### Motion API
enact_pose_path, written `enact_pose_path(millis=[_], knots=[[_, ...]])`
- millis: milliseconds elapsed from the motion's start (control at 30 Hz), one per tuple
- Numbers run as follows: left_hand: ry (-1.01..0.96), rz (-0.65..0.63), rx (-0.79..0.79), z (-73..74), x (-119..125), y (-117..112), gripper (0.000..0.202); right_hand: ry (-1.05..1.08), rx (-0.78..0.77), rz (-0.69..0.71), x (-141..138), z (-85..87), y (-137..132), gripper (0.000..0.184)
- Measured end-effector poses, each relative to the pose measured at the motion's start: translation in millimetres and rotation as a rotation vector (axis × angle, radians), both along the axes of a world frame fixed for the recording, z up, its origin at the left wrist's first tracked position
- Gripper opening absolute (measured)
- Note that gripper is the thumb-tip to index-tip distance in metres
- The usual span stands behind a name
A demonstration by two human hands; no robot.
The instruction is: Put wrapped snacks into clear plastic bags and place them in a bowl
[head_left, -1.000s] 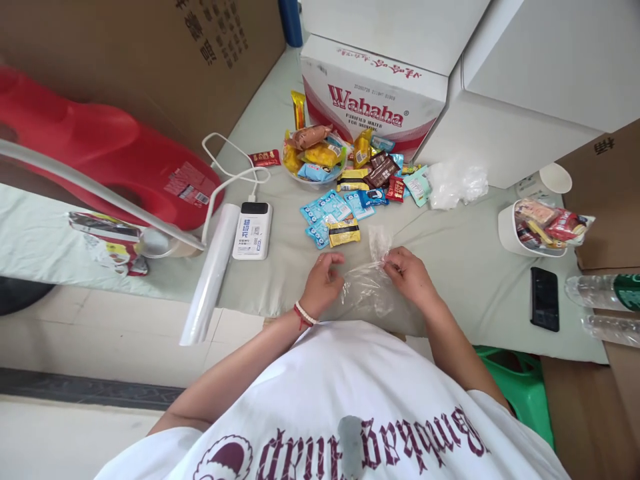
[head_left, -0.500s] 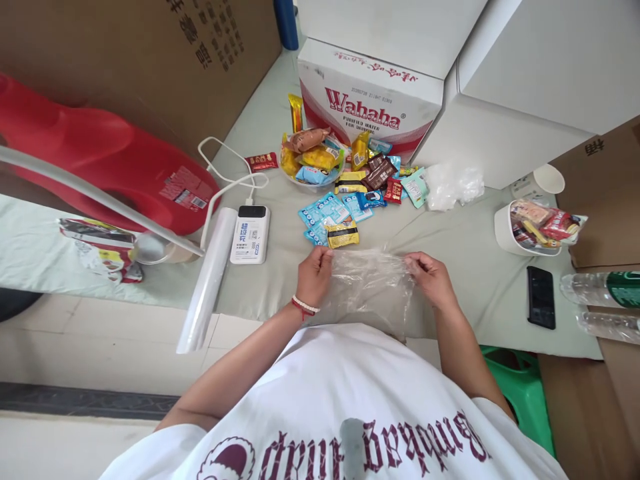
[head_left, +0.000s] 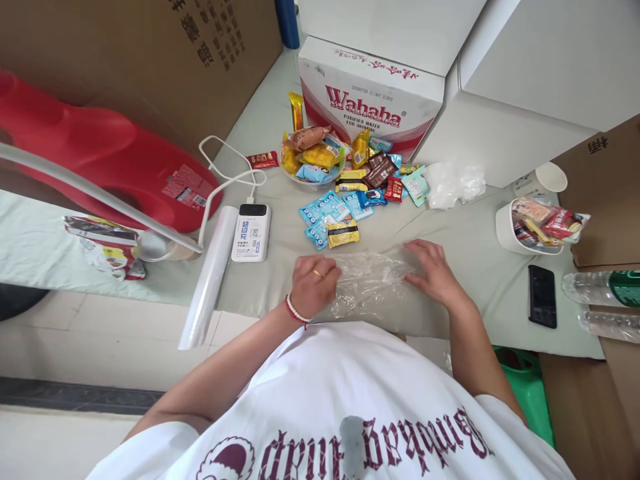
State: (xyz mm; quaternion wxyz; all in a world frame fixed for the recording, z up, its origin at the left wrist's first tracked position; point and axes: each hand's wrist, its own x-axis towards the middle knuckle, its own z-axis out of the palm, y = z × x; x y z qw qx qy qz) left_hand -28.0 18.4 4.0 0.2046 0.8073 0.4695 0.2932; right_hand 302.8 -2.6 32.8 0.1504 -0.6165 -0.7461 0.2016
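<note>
1. Clear plastic bag (head_left: pixel 370 277): on the table (head_left: pixel 475 267), near side of the closest yellow packet (head_left: pixel 343 235).
2. Left hand (head_left: pixel 316 285), near side and left of that packet: fingers curled at the bag's edge; cannot tell whether its grip holds it.
3. Right hand (head_left: pixel 433 275), right of the packet: grip spread.

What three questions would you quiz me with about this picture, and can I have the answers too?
1. What lies between the left hand and the right hand? (a) the red jug, (b) clear plastic, (c) the power bank.
2. True or false: the phone lies on top of the Wahaha box.
3. Which hand wears a ring?

Key: 1 b; 2 false, it lies on the pale cloth; 3 the left.
</note>
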Motion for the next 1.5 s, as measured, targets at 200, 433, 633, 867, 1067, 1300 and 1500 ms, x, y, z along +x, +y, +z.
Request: enact_pose_path(millis=[200,433,633,867,1067,1300,1500], knots=[[0.161,-0.329,-0.052,-19.3,16,-2,0.033,0.329,-0.047,0.043,-26,-14.4,26,0.025],[0.364,-0.141,-0.085,-24.8,22,4,0.064,0.431,-0.14,-0.716,12,-20.4,28,0.041],[0.389,-0.125,-0.08,-25.0,29,-1,0.071,0.046,0.269,-0.347,-21,2.7,-27,0.037],[0.428,-0.165,-0.064,-27.5,6,9,0.07,-0.185,0.011,0.223,-26,-40.4,-103,0.062],[0.433,-0.204,-0.052,-26.6,-12,5,0.079,0.061,-0.133,0.193,37,-3.2,-75,0.042],[0.444,-0.216,-0.072,-24.4,-8,-5,0.079,-0.187,0.066,0.024,-35,5.5,125,0.048],[0.427,-0.208,-0.087,-24.8,-10,-3,0.078,-0.391,-0.091,0.086,-74,-5.2,183,0.052]])
